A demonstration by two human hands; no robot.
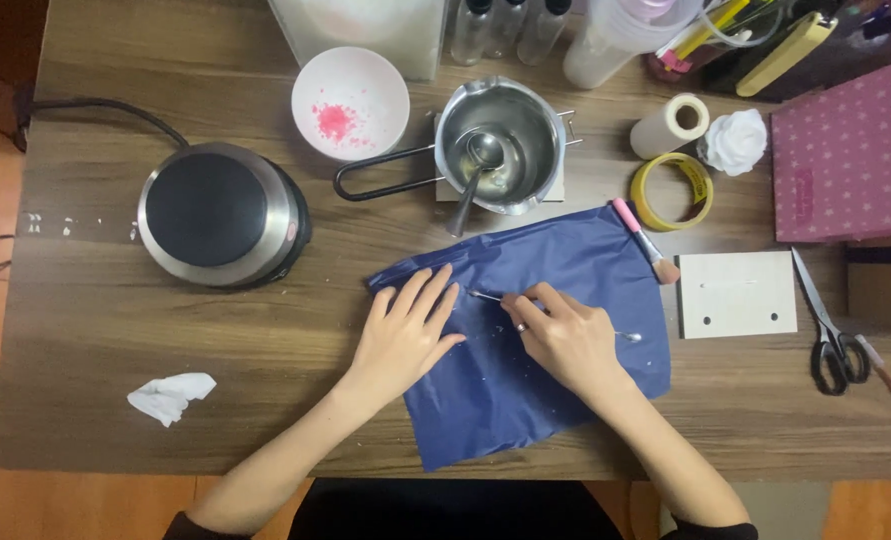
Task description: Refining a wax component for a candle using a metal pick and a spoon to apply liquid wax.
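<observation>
One blue sheet [525, 370] spread flat on the wooden desk [95, 330], near the front edge, slightly crumpled at its upper left corner. Left hand [403, 335] laid palm down on the sheet's left part, fingers spread wide, holding nothing. Right hand [563, 335] resting on the sheet's middle, fingers pinched narrow around one thin white stick [485, 296] lying across the sheet; a second white tip [631, 337] showing just right of that hand, whether part of the same stick cannot tell. A few white specks scattered on the blue.

Behind the sheet: one steel pot [500, 145] with a long black handle and one spoon [473, 175] inside; one white bowl [350, 103] holding pink crumbs; one round hot plate [220, 213] to the left, cord trailing off. One pink-handled brush [643, 240] touching the sheet's upper right corner. Further right: one yellow tape ring [672, 191], one white roll [670, 125], one white flower shape [735, 141], one white board [736, 294], one pair of scissors [827, 325], one pink dotted box [850, 155]. One crumpled tissue [170, 395] at front left.

Desk of brown wood grain; orange-brown floor visible at the left edge.
</observation>
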